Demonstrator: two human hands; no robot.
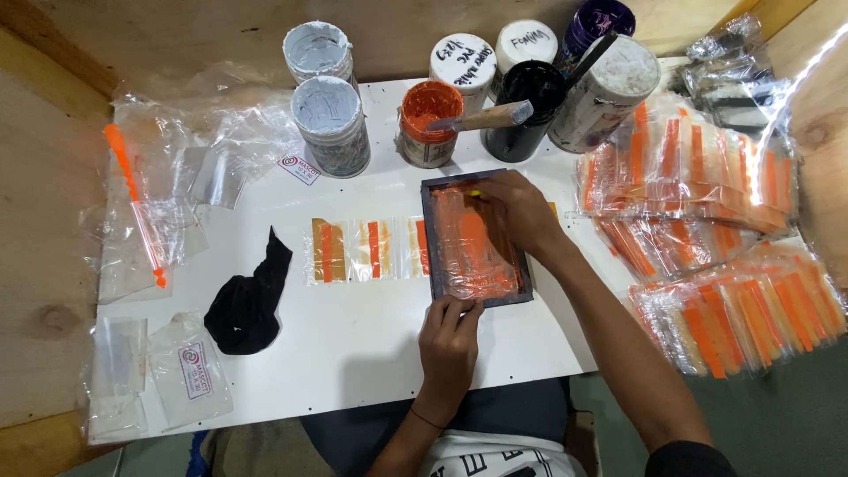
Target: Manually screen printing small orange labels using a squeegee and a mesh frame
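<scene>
Nearest the body, the left hand [449, 340] presses fingertips flat on the near edge of the dark screen frame [475, 238] at the white table's [353, 344] middle; keep it pinned. Beyond, the right hand [521, 212], fingers curled, should sweep evenly over the orange mesh, below the open orange paint jar [428, 124].

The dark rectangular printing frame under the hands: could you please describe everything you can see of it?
The dark rectangular printing frame lies flat on the white table, long side running away from the person. Its thin dark border encloses a screen smeared with orange ink. The left hand presses on its near edge, and the right hand rests on its far right part. Its left edge overlaps a row of clear orange-striped plastic bags.
</scene>
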